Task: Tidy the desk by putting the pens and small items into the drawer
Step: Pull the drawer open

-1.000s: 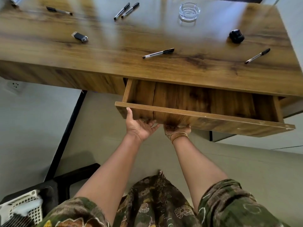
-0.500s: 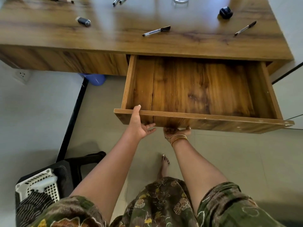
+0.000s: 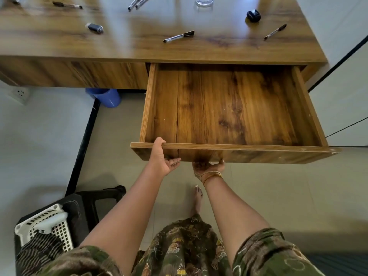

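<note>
Wood-grain tabletop (image 3: 119, 46) carries light, stiff, slippery pens; one pen (image 3: 178, 36) lies just behind the empty drawer (image 3: 235, 146), best pinched mid-barrel. Left hand (image 3: 161, 158) grips its front; right hand (image 3: 208, 166) apparently hooks beneath.

Count of things on the table (image 3: 219, 50) and around it

Five pens: one far left (image 3: 67, 5), a pair together (image 3: 137, 1), one mid-table (image 3: 178, 36), one right (image 3: 275, 32). One glass dish (image 3: 204, 0), one small dark lighter-like item (image 3: 95, 27), one black rounded item (image 3: 253, 15), one open drawer (image 3: 235, 146), two hands.
</note>
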